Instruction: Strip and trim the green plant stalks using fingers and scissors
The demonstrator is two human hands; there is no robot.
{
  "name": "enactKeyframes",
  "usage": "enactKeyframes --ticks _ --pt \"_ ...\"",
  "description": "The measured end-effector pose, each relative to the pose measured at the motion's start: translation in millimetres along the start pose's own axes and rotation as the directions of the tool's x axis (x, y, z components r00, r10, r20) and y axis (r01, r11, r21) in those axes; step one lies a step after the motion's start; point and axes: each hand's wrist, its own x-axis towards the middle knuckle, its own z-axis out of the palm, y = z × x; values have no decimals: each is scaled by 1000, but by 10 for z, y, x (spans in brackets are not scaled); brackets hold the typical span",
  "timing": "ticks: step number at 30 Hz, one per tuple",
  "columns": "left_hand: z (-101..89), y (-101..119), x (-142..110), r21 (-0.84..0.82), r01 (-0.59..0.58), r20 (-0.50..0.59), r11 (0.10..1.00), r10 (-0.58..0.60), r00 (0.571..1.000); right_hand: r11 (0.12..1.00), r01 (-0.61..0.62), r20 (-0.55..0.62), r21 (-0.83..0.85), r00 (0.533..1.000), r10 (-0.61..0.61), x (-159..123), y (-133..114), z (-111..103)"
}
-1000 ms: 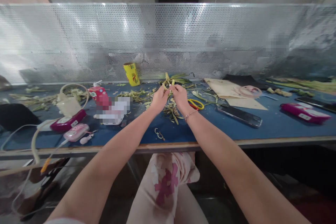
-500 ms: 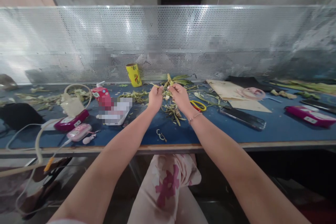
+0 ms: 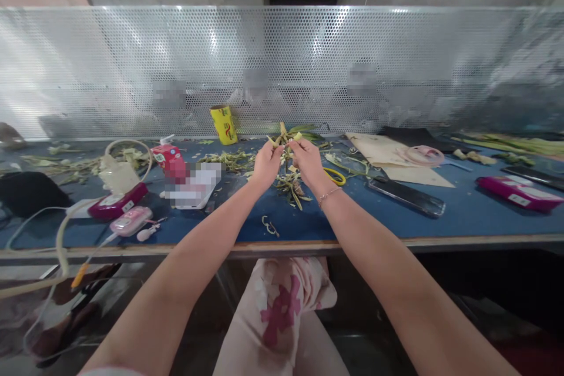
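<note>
My left hand is closed in a pinch above the middle of the blue table, with a thin pale green plant piece poking up from its fingertips. Close beside it, my right hand pinches another pale yellow-green plant piece. The fingertips of the two hands nearly meet; whether a strand joins the pieces I cannot tell. Beneath and between them lies a pile of plant scraps. Behind the hands a pale stalk with long green leaves rests on the table. A yellow loop handle shows beside my right wrist.
A yellow tube stands near the perforated metal screen. Left are a red bottle, a white device and a magenta box with cables. Right are brown cardboard, a black phone and another magenta box.
Both hands have shifted slightly right. The piece in my left hand now points more upward, and a pale piece now shows above my right fingertips.
</note>
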Motion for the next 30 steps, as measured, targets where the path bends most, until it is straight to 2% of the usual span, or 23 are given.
enactKeyframes --ticks 3,7,11,15,20,24,27,30 --pt "29 7 -6 -5 9 -2 1000 -9 1000 999 50 -101 -6 994 -50 29 52 20" --pt "20 -21 7 -7 16 -27 1000 -17 1000 990 109 -124 -88 985 -120 68 103 8" --pt "-35 -82 54 8 32 -85 999 -32 996 967 201 1 -154 979 -203 34 40 -14" --pt "-85 -129 91 36 37 -115 999 -33 993 971 206 144 -124 972 -188 -55 -61 14" --pt "-108 -140 93 60 16 -119 998 -8 993 975 201 208 -94 962 -178 -105 -94 34" --pt "-100 -152 75 6 41 -82 999 -40 996 983 170 159 -64 975 -159 -93 -64 25" --pt "-72 -144 43 -100 114 -39 988 -118 992 978 190 115 -88 977 -180 -75 -33 16" --pt "-32 -113 8 -225 226 109 948 -206 972 958 246 84 -151 968 -235 -62 -3 7"
